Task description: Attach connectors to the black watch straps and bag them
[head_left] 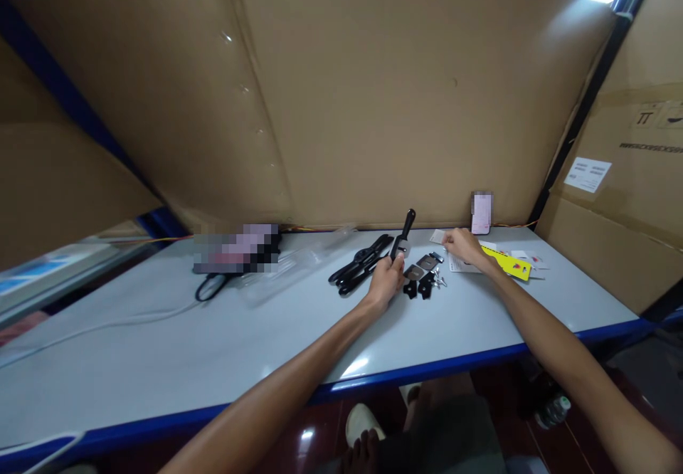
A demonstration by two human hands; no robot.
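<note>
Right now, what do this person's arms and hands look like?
The left arm and right arm are human and bare where they show: no sleeves, cables or markings visible. The left hand and right hand are ungloved, and no watch shows.

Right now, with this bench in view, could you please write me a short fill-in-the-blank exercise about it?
1. The left hand grips a tool whose handle is ____ in colour.
2. As the camera sees it, the yellow card lies to the ____ of the right hand.
3. The phone stands before a wall made of ____.
4. The table has a near edge coloured ____.

Missing words: black; right; cardboard; blue.
</note>
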